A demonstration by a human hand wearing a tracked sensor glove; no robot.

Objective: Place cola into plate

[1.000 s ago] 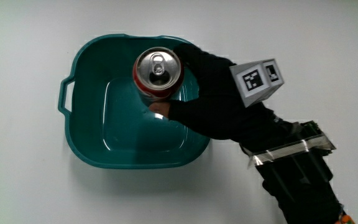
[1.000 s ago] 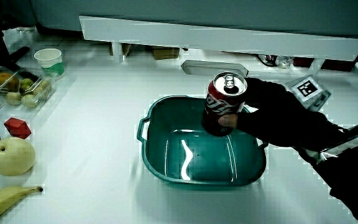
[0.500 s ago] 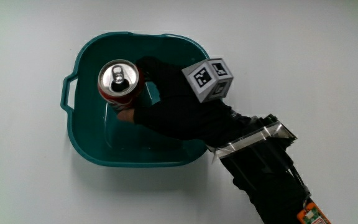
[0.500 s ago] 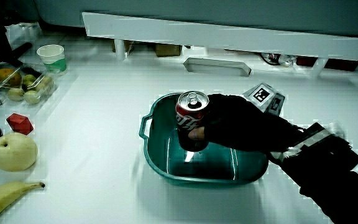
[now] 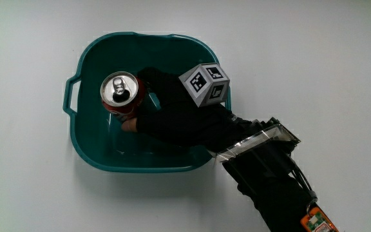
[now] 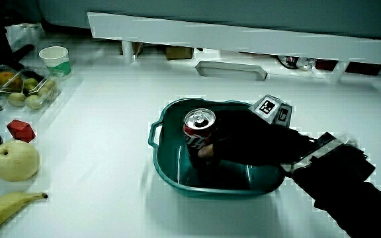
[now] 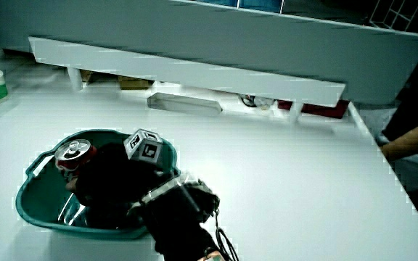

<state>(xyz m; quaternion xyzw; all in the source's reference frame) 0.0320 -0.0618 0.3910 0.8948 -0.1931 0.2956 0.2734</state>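
- Cola can [image 5: 120, 93] stands upright inside the teal plate [image 5: 94, 156], which is really a deep tub with a handle, near that handle.
- The gloved hand [image 5: 172, 119] reaches into the plate, its fingers wrapped around the can's side.
- The plate sits on the white desk [image 5: 31, 193].
- An apple [image 6: 12, 162] and a banana [image 6: 5, 210] lie on the desk, well apart from the plate.

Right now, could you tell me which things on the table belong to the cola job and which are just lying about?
Job: cola can, upright in the hand; teal plate, a handled basin, around both.

Lying about: banana, apple, red block, paper cup, fruit tray.
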